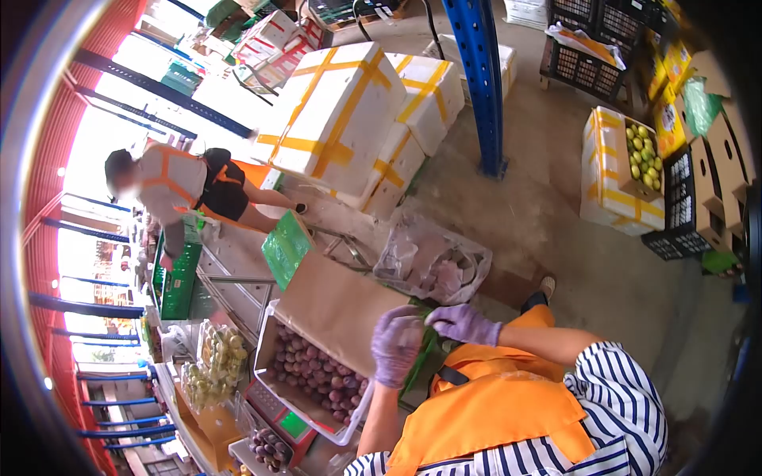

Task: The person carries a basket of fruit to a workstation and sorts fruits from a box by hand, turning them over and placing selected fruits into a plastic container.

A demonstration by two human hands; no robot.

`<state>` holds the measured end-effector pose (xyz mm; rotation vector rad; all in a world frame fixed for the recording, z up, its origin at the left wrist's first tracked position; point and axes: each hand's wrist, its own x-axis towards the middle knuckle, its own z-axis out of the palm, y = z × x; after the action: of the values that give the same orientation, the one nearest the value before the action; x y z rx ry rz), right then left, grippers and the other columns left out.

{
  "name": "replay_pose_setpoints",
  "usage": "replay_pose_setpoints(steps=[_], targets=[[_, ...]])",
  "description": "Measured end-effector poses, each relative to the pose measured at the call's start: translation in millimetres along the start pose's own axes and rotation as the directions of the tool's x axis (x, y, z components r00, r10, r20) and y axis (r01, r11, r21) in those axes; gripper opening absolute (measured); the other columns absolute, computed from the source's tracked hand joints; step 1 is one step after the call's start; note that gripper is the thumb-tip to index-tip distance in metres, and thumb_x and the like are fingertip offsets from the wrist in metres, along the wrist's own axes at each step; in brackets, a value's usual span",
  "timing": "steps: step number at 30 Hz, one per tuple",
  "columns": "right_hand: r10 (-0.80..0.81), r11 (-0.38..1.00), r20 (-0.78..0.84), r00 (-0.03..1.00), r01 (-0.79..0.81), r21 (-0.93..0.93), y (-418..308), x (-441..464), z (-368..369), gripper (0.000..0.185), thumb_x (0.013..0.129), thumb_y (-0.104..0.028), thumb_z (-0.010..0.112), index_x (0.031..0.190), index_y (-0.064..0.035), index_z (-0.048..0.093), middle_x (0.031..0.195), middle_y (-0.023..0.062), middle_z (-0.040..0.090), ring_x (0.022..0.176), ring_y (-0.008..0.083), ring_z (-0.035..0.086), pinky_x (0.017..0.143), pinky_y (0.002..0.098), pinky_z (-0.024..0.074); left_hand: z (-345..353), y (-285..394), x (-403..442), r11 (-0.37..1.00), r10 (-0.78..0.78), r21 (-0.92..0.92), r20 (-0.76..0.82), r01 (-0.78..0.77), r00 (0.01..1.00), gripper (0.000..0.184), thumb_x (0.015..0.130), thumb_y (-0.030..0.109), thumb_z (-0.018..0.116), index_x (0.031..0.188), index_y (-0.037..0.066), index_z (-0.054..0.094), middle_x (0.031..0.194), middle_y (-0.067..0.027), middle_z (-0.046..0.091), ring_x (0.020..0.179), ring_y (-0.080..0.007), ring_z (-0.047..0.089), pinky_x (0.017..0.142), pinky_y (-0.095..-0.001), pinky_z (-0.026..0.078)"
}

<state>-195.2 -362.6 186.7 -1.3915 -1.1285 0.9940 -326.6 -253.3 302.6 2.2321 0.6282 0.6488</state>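
My left hand [397, 343], in a purple glove, is raised beside the cardboard flap [337, 303] of a fruit box, its fingers curled. My right hand [467, 324], gloved alike, is close to its right with fingertips pinched together. Between them is something pale and see-through, too faint to name. Below and left of my left hand, a white foam box [262, 353] lined with cardboard holds many dark red plums [313, 366]. A red scale [292, 424] with a lit green display is beside the box. Part of my left palm is hidden.
A co-worker [176, 178] bends over a green crate [181, 270] at left. Bagged pale green fruit [214, 357] and more plums [268, 448] are near the scale. A plastic-lined bin [432, 258], taped foam boxes [333, 111] and a blue post [479, 95] are beyond.
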Motion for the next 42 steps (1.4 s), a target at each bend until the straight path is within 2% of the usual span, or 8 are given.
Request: replay_pose_setpoints(steps=[5, 9, 14, 26, 30, 34, 38, 42], targets=[[0.056, 0.998, -0.236, 0.97, -0.063, -0.024, 59.2, -57.4, -163.7, 0.015, 0.088, -0.018, 0.058, 0.098, -0.0095, 0.067, 0.08, 0.0107, 0.068, 0.074, 0.0245, 0.067, 0.071, 0.0352, 0.0535, 152.4, 72.8, 77.1, 0.982, 0.189, -0.03, 0.315, -0.189, 0.93, 0.016, 0.081, 0.007, 0.067, 0.097, 0.008, 0.066, 0.105, -0.0114, 0.065, 0.093, -0.03, 0.064, 0.081, -0.0379, 0.052], [0.388, 0.914, -0.412, 0.824, -0.401, 0.058, 65.4, -113.8, -294.7, 0.015, 0.09, -0.013, 0.055, 0.097, -0.0058, 0.066, 0.071, 0.0065, 0.066, 0.063, 0.013, 0.061, 0.064, 0.031, 0.0521, 260.2, 105.9, 131.3, 0.951, 0.268, -0.117, 0.774, -0.287, 0.574, 0.028, 0.083, 0.021, 0.065, 0.108, 0.01, 0.062, 0.108, -0.0144, 0.061, 0.096, -0.0355, 0.06, 0.081, -0.0429, 0.05], [0.497, 0.864, -0.572, 0.653, -0.432, 0.258, 79.0, -152.0, -381.0, 0.015, 0.092, -0.013, 0.055, 0.098, -0.0056, 0.066, 0.071, 0.0051, 0.065, 0.064, 0.0126, 0.061, 0.065, 0.0302, 0.0517, 352.3, 110.6, 179.1, 0.95, 0.128, -0.004, 0.918, -0.313, 0.376, 0.034, 0.087, 0.034, 0.061, 0.112, 0.01, 0.062, 0.108, -0.0165, 0.061, 0.1, -0.0379, 0.059, 0.085, -0.0446, 0.049], [0.421, 0.847, -0.487, 0.765, -0.524, -0.091, 153.3, -47.2, -528.8, 0.015, 0.089, -0.018, 0.061, 0.096, -0.0055, 0.067, 0.082, 0.0123, 0.068, 0.074, 0.0224, 0.066, 0.07, 0.0343, 0.0528, 465.6, 52.8, 371.9, 0.934, -0.163, 0.255, 0.927, -0.25, 0.337, 0.038, 0.087, 0.04, 0.059, 0.115, 0.014, 0.062, 0.116, -0.0119, 0.062, 0.108, -0.0332, 0.059, 0.091, -0.0426, 0.048], [0.249, 0.826, -0.581, 0.775, -0.483, -0.29, 170.6, 5.0, -618.6, 0.017, 0.088, -0.02, 0.063, 0.096, -0.0057, 0.067, 0.086, 0.015, 0.069, 0.076, 0.0277, 0.067, 0.071, 0.0361, 0.0529, 488.5, 51.1, 478.4, 0.952, -0.045, 0.167, 0.905, -0.258, 0.422, 0.034, 0.086, 0.038, 0.06, 0.109, 0.014, 0.064, 0.112, -0.0122, 0.063, 0.104, -0.0324, 0.061, 0.088, -0.0416, 0.049], [0.384, 0.857, -0.561, 0.733, -0.509, -0.078, 159.3, 55.1, -692.9, 0.018, 0.088, -0.019, 0.063, 0.097, -0.0046, 0.067, 0.078, 0.0094, 0.068, 0.07, 0.0172, 0.066, 0.066, 0.0318, 0.0529, 535.4, 25.4, 565.5, 0.918, 0.007, 0.161, 0.907, -0.363, 0.42, 0.029, 0.079, 0.033, 0.064, 0.1, 0.013, 0.064, 0.098, -0.013, 0.066, 0.095, -0.0322, 0.064, 0.08, -0.0408, 0.051], [0.517, 0.8, -0.548, 0.658, -0.598, 0.036, 179.8, 85.4, -761.6, 0.018, 0.089, -0.022, 0.06, 0.093, -0.0054, 0.065, 0.069, 0.0067, 0.065, 0.062, 0.0135, 0.062, 0.061, 0.0301, 0.0513, 572.9, 37.7, 641.3, 0.987, -0.146, 0.159, 0.867, 0.013, 0.477, 0.032, 0.082, 0.036, 0.059, 0.101, 0.01, 0.063, 0.1, -0.0145, 0.066, 0.096, -0.0343, 0.064, 0.081, -0.0426, 0.052], [0.494, 0.783, -0.475, 0.728, -0.61, -0.122, 229.1, 109.5, -836.3, 0.013, 0.088, -0.014, 0.06, 0.095, -0.0056, 0.067, 0.07, 0.0069, 0.067, 0.059, 0.0133, 0.061, 0.059, 0.0294, 0.0516, 623.0, 26.2, 701.5, 0.959, -0.275, 0.266, 0.796, 0.097, 0.539, 0.036, 0.084, 0.037, 0.057, 0.105, 0.009, 0.063, 0.108, -0.0177, 0.066, 0.102, -0.0365, 0.062, 0.085, -0.045, 0.05]])
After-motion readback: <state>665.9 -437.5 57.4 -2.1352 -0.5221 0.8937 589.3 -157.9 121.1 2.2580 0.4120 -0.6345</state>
